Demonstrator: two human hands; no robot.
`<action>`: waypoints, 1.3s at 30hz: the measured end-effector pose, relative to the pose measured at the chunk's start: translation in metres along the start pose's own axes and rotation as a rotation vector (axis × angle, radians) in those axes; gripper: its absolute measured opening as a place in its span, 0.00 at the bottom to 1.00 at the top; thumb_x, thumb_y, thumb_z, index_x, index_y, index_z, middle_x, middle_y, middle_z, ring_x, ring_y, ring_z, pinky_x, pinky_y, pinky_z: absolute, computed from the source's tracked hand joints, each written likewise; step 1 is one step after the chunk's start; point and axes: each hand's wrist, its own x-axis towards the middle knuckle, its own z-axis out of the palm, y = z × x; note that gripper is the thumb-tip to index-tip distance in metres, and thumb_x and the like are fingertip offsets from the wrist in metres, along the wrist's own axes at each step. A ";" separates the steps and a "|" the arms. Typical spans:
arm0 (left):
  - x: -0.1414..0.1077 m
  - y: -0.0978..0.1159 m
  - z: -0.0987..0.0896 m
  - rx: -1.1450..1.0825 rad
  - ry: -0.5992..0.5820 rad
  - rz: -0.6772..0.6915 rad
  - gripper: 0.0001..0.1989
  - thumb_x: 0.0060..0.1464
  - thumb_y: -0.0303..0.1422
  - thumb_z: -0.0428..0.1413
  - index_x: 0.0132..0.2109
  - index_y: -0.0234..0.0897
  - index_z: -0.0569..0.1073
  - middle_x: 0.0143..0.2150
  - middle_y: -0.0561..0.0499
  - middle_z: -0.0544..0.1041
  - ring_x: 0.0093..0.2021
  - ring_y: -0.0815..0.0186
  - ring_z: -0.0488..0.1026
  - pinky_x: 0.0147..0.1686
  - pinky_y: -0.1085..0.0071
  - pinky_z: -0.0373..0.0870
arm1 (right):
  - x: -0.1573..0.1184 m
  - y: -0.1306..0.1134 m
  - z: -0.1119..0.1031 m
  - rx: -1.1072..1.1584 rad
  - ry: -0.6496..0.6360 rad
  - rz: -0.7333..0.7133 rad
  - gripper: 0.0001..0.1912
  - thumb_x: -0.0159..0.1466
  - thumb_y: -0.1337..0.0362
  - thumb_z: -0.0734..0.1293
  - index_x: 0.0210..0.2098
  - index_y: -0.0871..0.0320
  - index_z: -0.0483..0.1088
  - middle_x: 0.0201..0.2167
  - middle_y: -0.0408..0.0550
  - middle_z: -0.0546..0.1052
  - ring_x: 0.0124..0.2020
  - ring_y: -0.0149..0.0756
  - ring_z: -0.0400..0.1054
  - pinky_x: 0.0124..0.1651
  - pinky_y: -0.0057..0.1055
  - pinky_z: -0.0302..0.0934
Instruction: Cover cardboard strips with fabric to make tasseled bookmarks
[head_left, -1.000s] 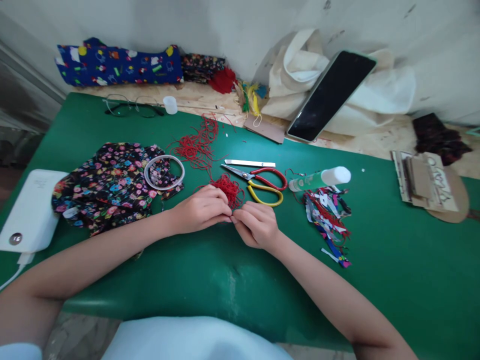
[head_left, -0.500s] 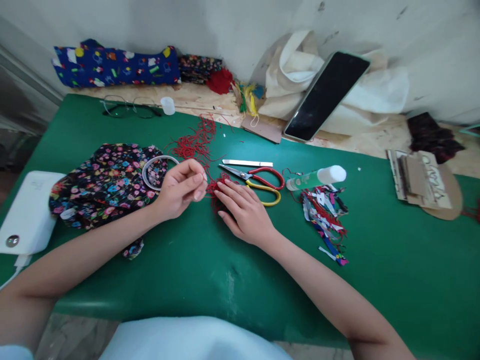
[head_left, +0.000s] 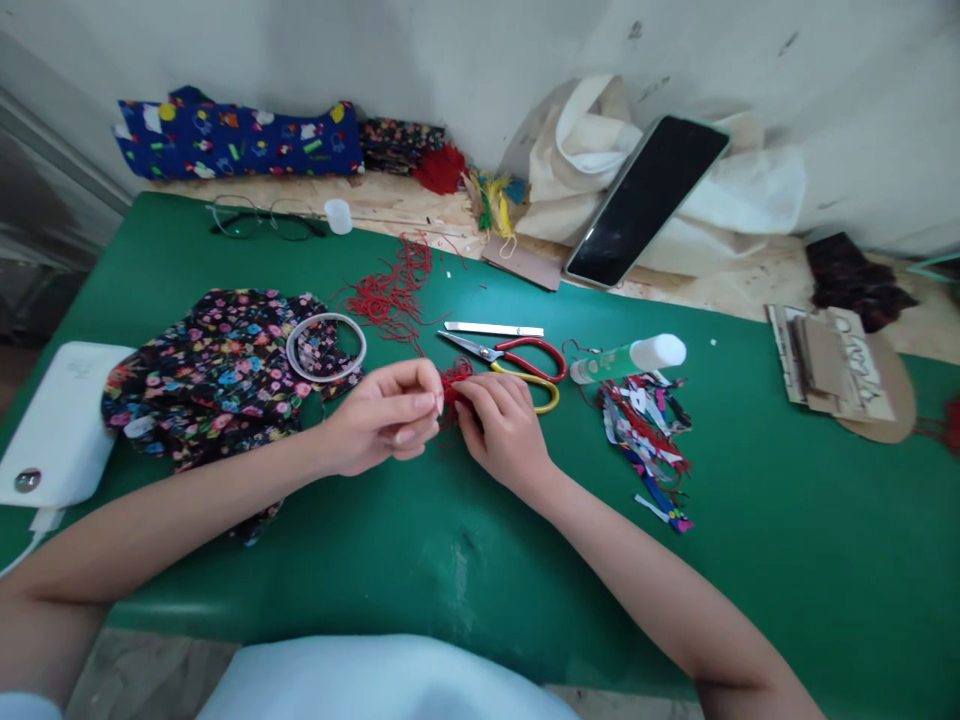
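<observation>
My left hand [head_left: 390, 415] is closed in a pinch at the middle of the green table [head_left: 420, 540]; what lies between its fingertips is too small to make out. Just right of it, my right hand [head_left: 506, 420] has its fingers bent together on a small bunch of red threads [head_left: 455, 376]. A larger pile of red threads [head_left: 390, 300] lies behind the hands. Scissors [head_left: 525, 360] with red and yellow handles lie beyond my right hand, beside a flat metal tool [head_left: 493, 329]. Left of my left hand, a pale ring [head_left: 363, 350] rests on black floral fabric [head_left: 217, 360].
A glue bottle [head_left: 628, 359] lies by fabric scraps [head_left: 649, 440] on the right. A phone [head_left: 649, 200] leans at the back. Glasses [head_left: 266, 218] and a white cap [head_left: 338, 216] sit back left, a white power bank [head_left: 64, 420] far left, cardboard pieces [head_left: 836, 365] far right.
My left hand has moved right and slightly nearer to me, uncovering the ring. The fingers of my right hand, flat on the red threads before, have curled in.
</observation>
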 end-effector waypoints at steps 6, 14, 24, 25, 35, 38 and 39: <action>0.007 -0.014 -0.030 0.175 -0.218 -0.348 0.18 0.47 0.41 0.67 0.28 0.32 0.70 0.20 0.57 0.64 0.17 0.79 0.54 0.16 0.80 0.49 | -0.002 0.000 0.002 -0.096 0.020 0.047 0.06 0.66 0.67 0.65 0.43 0.59 0.71 0.34 0.49 0.79 0.41 0.41 0.68 0.47 0.38 0.60; 0.009 -0.019 -0.038 0.203 -0.159 -0.370 0.17 0.48 0.39 0.67 0.30 0.32 0.70 0.19 0.59 0.62 0.17 0.80 0.53 0.17 0.80 0.50 | -0.001 0.001 0.001 -0.048 0.076 0.076 0.02 0.66 0.67 0.67 0.36 0.56 0.73 0.30 0.44 0.79 0.38 0.38 0.67 0.45 0.37 0.57; 0.016 -0.027 -0.040 0.323 0.051 0.158 0.11 0.53 0.35 0.64 0.33 0.32 0.74 0.40 0.52 0.71 0.20 0.83 0.65 0.20 0.80 0.64 | 0.000 0.003 -0.009 0.215 0.316 0.154 0.07 0.63 0.70 0.69 0.38 0.52 0.77 0.27 0.43 0.80 0.33 0.36 0.71 0.41 0.38 0.63; 0.017 -0.027 -0.040 0.354 0.052 0.172 0.10 0.54 0.35 0.64 0.33 0.32 0.75 0.43 0.50 0.71 0.21 0.82 0.68 0.21 0.80 0.66 | 0.000 0.004 -0.009 0.224 0.307 0.152 0.07 0.63 0.69 0.69 0.38 0.51 0.77 0.28 0.43 0.80 0.34 0.37 0.71 0.42 0.39 0.64; 0.013 -0.024 -0.033 0.592 -0.021 0.056 0.10 0.55 0.36 0.62 0.34 0.32 0.75 0.34 0.50 0.74 0.27 0.75 0.71 0.27 0.78 0.70 | 0.004 0.004 -0.013 0.281 0.280 0.001 0.04 0.63 0.68 0.70 0.36 0.52 0.75 0.29 0.44 0.78 0.32 0.35 0.70 0.38 0.38 0.66; 0.013 -0.023 -0.033 0.617 -0.027 -0.007 0.10 0.57 0.36 0.60 0.35 0.32 0.73 0.30 0.52 0.74 0.27 0.75 0.71 0.27 0.78 0.68 | 0.004 0.004 -0.011 0.330 0.306 0.027 0.05 0.63 0.71 0.68 0.36 0.54 0.72 0.29 0.44 0.77 0.32 0.34 0.70 0.39 0.37 0.66; 0.012 -0.023 -0.033 0.626 -0.038 -0.016 0.10 0.58 0.36 0.60 0.35 0.32 0.72 0.31 0.51 0.75 0.26 0.75 0.71 0.27 0.78 0.68 | 0.003 0.005 -0.010 0.350 0.319 0.052 0.05 0.64 0.71 0.67 0.35 0.54 0.70 0.29 0.44 0.77 0.32 0.34 0.70 0.39 0.37 0.66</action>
